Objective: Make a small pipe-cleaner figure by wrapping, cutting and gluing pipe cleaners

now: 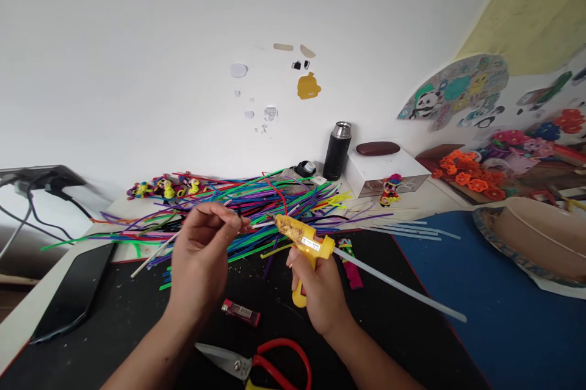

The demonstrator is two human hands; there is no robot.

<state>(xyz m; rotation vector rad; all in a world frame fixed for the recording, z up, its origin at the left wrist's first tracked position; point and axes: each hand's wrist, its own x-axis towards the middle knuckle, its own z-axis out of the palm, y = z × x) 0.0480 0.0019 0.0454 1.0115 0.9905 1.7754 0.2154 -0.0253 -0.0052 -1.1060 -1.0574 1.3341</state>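
Observation:
My right hand (320,289) is wrapped round the handle of a yellow glue gun (297,232), whose nozzle points left. A long translucent glue stick (398,284) sticks out of its back end. Just left of the nozzle, my left hand (206,249) is closed in a pinch on a small dark piece (238,211), and a pale pink strand shows by the fingertips. Behind both hands lies a wide pile of colourful pipe cleaners (256,195).
Red-handled scissors (238,367) and a red lighter (242,313) lie on the black mat (183,353). A phone (73,292) is at left. Behind stand a black flask (337,152), a white box (387,170) and a small figure (390,190). A bowl (544,240) is at right.

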